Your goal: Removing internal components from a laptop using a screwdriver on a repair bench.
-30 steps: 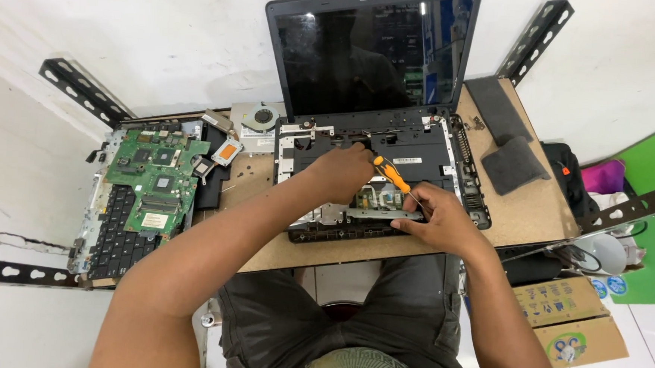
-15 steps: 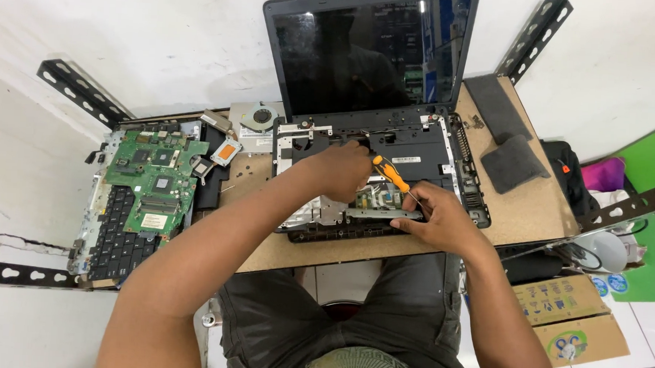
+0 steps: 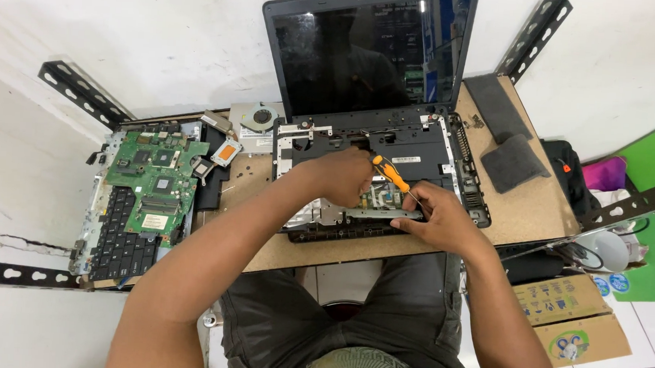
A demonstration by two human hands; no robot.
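My left hand (image 3: 346, 176) wraps its fingers around the orange-handled screwdriver (image 3: 391, 174) at the centre of the frame, over the opened black laptop base (image 3: 426, 148) on the brown wooden table (image 3: 535, 210). My right hand (image 3: 434, 216) pinches a thin grey metal strip (image 3: 386, 214) at the base's front edge. A green circuit board (image 3: 156, 179) lies at the left.

Bright, even daylight, sharp throughout.
Soft shadows fall near the arms; the laptop screen (image 3: 368, 55) shows faint reflections, and far corners bend with wide-angle distortion.
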